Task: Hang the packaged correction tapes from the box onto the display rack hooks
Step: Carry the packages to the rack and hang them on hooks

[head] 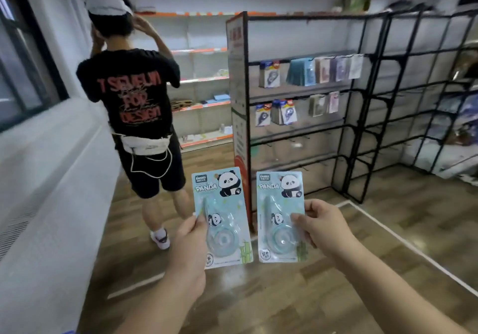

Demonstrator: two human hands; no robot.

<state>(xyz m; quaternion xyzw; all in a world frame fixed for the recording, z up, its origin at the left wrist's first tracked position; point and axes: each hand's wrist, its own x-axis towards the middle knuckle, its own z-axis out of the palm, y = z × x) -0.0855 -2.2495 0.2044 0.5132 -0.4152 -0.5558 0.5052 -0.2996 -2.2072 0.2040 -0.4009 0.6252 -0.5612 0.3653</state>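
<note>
The left grip [190,239] pinches the lower left edge of one panda correction tape pack [221,196], held upright. The right grip [324,226] pinches the right edge of a second pack [278,204], just beside the first, not touching. The display rack [310,18] stands beyond both grips, well apart, with other packs [269,74] hanging on it. A person [134,95] stands beyond the left grip.

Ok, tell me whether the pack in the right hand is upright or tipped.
Upright: the pack shows PANDA lettering on top; the right hand pinches its right edge.
</note>
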